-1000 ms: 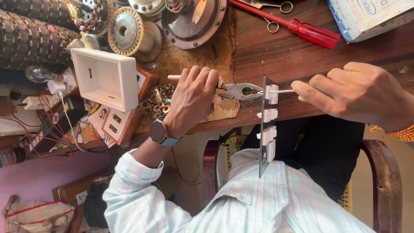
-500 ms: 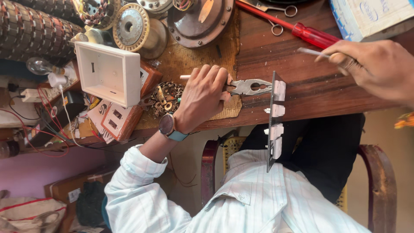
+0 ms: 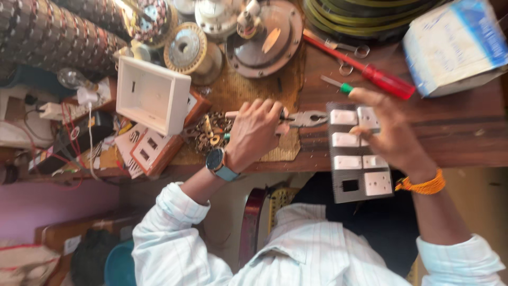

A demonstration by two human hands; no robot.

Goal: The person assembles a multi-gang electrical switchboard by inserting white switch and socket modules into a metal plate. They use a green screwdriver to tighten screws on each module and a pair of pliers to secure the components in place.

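My left hand [image 3: 254, 132], a watch on its wrist, is closed around the handles of a pair of pliers [image 3: 309, 117] lying on the wooden table [image 3: 465, 137]. The plier jaws point at a grey switch plate [image 3: 349, 185] with several white switches. That plate faces up at the table's near edge. My right hand [image 3: 394, 132], an orange thread on its wrist, lies over the plate's right side and grips it. A small green-handled screwdriver [image 3: 336, 83] sticks out from its fingertips.
A red-handled screwdriver [image 3: 386, 82] and scissors lie beyond the plate. A blue-and-white carton [image 3: 455, 45] stands at the far right. A white plastic box [image 3: 151, 95], wire coil [image 3: 185, 50], round motor parts [image 3: 264, 37] and small loose hardware [image 3: 209, 132] crowd the left.
The switch plate has turned from edge-on to face-up. My right hand came back from the far right and now rests on the plate. My left hand stays on the pliers.
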